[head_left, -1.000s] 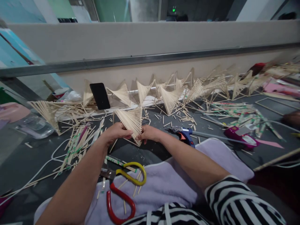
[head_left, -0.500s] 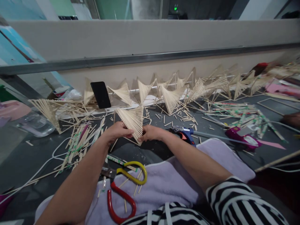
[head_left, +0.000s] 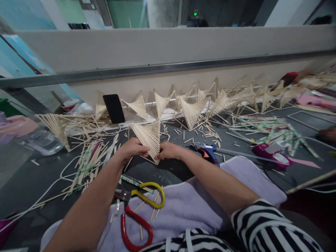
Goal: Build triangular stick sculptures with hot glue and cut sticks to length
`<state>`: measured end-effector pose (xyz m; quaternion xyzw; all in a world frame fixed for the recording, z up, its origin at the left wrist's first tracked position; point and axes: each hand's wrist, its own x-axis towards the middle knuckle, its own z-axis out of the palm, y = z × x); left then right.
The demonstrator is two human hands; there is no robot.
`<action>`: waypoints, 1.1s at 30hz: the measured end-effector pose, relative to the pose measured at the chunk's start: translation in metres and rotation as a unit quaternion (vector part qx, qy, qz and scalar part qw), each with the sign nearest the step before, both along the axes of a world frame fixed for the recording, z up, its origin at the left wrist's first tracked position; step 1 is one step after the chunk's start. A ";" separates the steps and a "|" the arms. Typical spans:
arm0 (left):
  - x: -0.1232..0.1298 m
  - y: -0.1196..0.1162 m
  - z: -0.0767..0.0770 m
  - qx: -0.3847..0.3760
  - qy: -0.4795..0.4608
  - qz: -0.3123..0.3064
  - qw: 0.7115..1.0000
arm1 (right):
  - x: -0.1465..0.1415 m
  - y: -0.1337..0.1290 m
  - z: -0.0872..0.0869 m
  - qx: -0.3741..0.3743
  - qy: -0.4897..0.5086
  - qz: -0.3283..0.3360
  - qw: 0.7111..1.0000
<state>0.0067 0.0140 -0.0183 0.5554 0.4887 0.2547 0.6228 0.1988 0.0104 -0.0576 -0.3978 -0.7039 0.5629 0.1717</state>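
Note:
A fan-shaped, twisted model of thin wooden sticks (head_left: 148, 136) stands in front of me, held low down near its bottom corner. My left hand (head_left: 135, 147) is closed on its left side, thumb against the lower sticks. From the right, my right hand (head_left: 166, 150) pinches the model near the same corner. Close to my right forearm lies a blue glue gun (head_left: 210, 154) on the dark table. Scissors with one yellow and one red handle (head_left: 149, 196) rest on a lilac towel (head_left: 189, 199) between my forearms.
Several similar stick models (head_left: 191, 110) line the wall behind. A black phone (head_left: 114, 109) leans there. Loose sticks (head_left: 86, 164) and green-printed wrappers lie left, more sticks (head_left: 267, 124) right. A purple tape dispenser (head_left: 273, 155) sits right, a clear bottle (head_left: 44, 140) left. Another person's hand (head_left: 327, 134) shows at the right edge.
The camera view has shifted very slightly. Both hands keep their hold on the stick model, in nearly the same place.

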 end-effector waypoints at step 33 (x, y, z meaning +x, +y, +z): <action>0.015 -0.005 0.004 0.014 -0.107 0.112 0.988 | 0.000 0.003 -0.005 0.010 -0.012 0.001 1.000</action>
